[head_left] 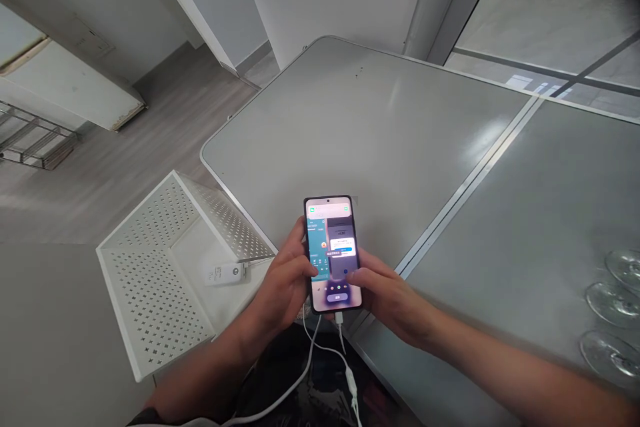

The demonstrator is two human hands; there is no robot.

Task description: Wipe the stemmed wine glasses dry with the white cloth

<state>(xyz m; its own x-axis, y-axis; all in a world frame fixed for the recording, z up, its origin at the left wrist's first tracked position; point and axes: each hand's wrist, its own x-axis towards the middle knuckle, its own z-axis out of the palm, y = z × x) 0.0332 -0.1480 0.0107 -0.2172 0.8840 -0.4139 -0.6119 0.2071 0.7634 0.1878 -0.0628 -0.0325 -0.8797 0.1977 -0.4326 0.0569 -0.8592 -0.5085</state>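
A smartphone with a lit screen is held upright between my two hands, over the near edge of a grey table. My left hand wraps its left side, thumb at the lower left of the screen. Around the right edge closes my right hand, its thumb over the lower right of the screen. The screen shows two app cards side by side and a row of small icons. A white cable is plugged into the phone's bottom edge, and white cords hang below it. The fingers behind the phone are mostly hidden.
Left of my hands stands a white perforated basket with a white adapter-like device in it. Several glass bases show at the right on the grey table. A wire rack sits at the far left.
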